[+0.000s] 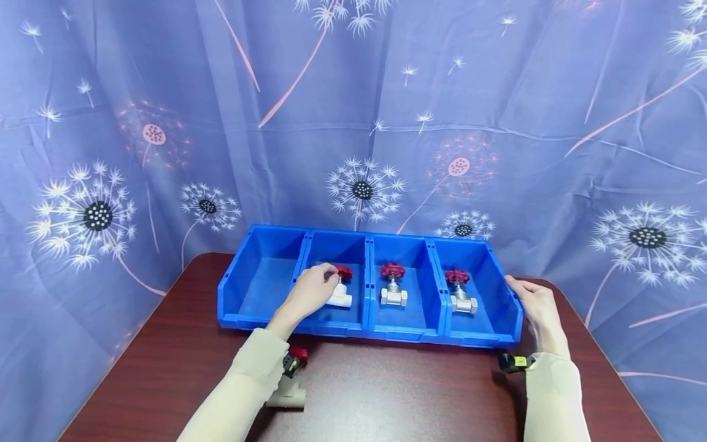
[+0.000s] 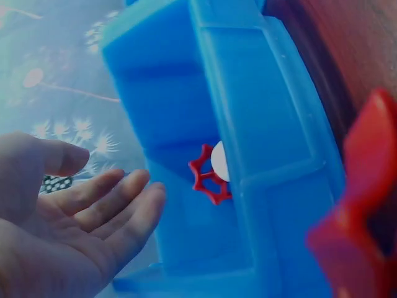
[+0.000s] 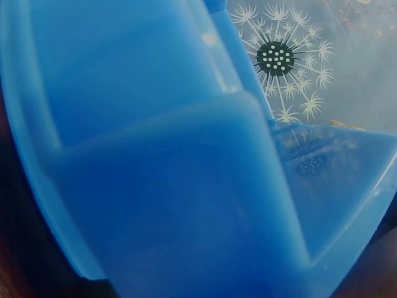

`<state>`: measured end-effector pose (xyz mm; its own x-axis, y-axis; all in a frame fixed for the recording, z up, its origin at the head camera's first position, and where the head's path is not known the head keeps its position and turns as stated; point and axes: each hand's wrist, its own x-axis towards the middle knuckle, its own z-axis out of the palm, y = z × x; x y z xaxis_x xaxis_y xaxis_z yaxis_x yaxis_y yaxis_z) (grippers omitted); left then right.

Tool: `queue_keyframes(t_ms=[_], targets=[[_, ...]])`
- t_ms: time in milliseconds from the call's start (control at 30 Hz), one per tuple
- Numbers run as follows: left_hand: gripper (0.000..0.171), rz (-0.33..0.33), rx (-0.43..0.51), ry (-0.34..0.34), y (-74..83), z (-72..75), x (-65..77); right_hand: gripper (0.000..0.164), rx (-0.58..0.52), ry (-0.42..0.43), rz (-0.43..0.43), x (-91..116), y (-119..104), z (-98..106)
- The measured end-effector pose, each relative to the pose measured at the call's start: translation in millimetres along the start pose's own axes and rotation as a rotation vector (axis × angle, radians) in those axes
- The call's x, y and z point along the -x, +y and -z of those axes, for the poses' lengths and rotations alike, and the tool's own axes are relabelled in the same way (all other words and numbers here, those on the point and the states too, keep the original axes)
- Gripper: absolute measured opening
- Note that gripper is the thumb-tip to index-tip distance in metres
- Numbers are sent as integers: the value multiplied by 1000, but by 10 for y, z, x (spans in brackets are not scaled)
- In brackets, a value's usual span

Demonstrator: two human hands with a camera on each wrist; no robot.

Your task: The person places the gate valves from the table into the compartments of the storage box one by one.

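My left hand [image 1: 312, 290] hovers over the second compartment from the left, fingers loosely bent, just beside a white plastic valve [image 1: 340, 299] with a red handwheel. In the left wrist view that hand [image 2: 93, 223] holds nothing and is apart from the red handwheel [image 2: 205, 177]; a compartment wall hides most of the valve. At the far right end of the blue bin row [image 1: 405, 336], my right hand [image 1: 541, 307] touches the outer side wall, fingertips at its rim. The right wrist view shows mostly blue wall [image 3: 167, 198], so those fingers are largely hidden.
One metal valve [image 1: 394, 296] with a red handwheel lies in the third compartment, another metal valve [image 1: 463, 302] in the fourth. A pale valve [image 1: 287, 398] lies on the brown table [image 1: 397, 393], partly under my left forearm. A patterned curtain [image 1: 309, 153] hangs behind.
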<state>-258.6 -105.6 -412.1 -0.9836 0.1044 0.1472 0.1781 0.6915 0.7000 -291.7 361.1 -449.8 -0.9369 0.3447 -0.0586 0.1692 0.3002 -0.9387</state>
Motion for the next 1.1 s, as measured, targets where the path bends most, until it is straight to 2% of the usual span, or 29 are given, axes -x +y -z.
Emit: queue_keyframes(t_ms=[233, 333, 467, 633, 867, 1000, 1100], targets=[[22, -70, 150, 84, -79, 195, 272, 72, 31, -11, 14, 0, -11, -5], [21, -71, 204, 60, -120, 292, 414, 68, 1, -18, 15, -3, -14, -8], [21, -35, 238, 0, -180, 382, 595, 58, -20, -17, 23, -5, -25, -6], [18, -4, 237, -41, -285, 423, 763, 57, -32, -2, 31, -5, -17, -3], [16, 75, 203, -75, -469, 448, 946, 62, -24, 11, 16, 6, 29, -5], [15, 118, 193, -81, -556, 464, 1067, 51, -33, 1, 37, 8, 21, -2], [13, 119, 178, -98, -582, 473, 1134, 39, -61, 6, 37, 21, 10, 21]])
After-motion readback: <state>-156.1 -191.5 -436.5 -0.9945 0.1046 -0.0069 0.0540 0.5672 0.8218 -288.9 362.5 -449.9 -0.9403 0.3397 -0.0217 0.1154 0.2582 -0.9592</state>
